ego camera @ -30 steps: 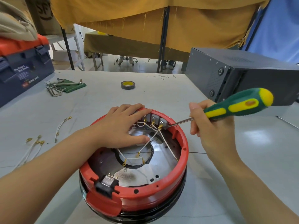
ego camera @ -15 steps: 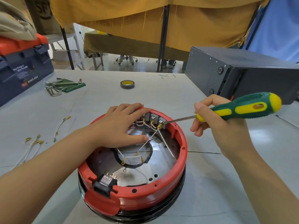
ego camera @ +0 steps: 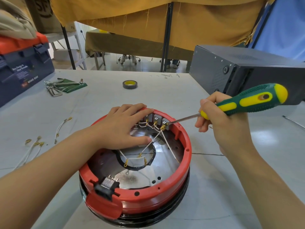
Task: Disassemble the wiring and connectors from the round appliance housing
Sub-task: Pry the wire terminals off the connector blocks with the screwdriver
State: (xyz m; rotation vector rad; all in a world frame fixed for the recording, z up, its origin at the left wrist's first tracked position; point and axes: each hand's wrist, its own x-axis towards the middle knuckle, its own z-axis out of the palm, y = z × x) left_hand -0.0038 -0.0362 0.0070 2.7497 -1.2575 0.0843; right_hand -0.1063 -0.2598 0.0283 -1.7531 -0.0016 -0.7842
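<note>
The round red housing (ego camera: 185,164) with a black base sits upside down on the table in front of me. White wires (ego camera: 162,139) with brass ring terminals run from grey terminal blocks (ego camera: 156,120) at its far wall to a black ring inside. My left hand (ego camera: 123,128) lies flat over the far-left rim, fingers straight, thumb inside. My right hand (ego camera: 221,123) grips a green and yellow screwdriver (ego camera: 250,101); its tip touches the rightmost terminal. A black plug socket (ego camera: 107,185) sits at the near rim.
Loose white wires (ego camera: 35,146) lie on the table at left. Hex keys on a green pouch (ego camera: 66,85) and a blue toolbox (ego camera: 21,70) stand at the far left. A tape roll (ego camera: 129,84) lies behind the housing. A dark metal case (ego camera: 244,70) stands at right.
My right hand has shifted slightly right and up with the screwdriver, whose tip stays at the rightmost terminal. My left hand has stayed on the rim.
</note>
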